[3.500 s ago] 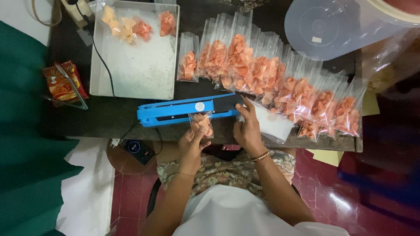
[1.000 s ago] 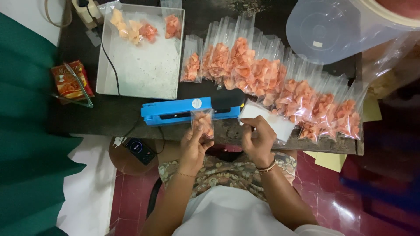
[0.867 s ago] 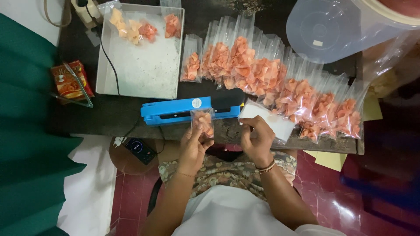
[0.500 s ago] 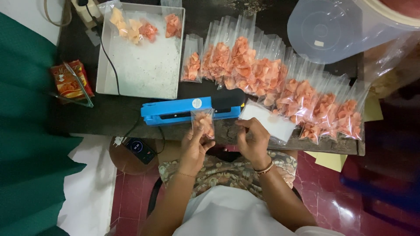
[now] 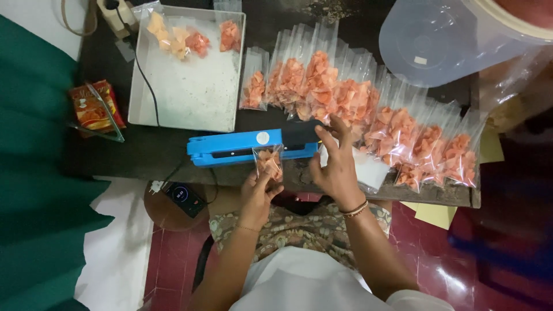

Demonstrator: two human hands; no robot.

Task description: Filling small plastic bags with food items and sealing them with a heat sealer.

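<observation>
Left hand pinches cracker bag; right hand seemingly over sealer.

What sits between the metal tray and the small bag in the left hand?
In the head view, the blue heat sealer lies between the metal tray and the small bag in the left hand.

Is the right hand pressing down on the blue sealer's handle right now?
No, the right hand hovers open beside the blue sealer, fingers spread above its dark end, while the left hand holds a small bag.

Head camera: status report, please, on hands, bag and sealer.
Left hand pinching small snack bag at blue sealer. Right hand open over its black handle end. Nothing blocking.
</observation>
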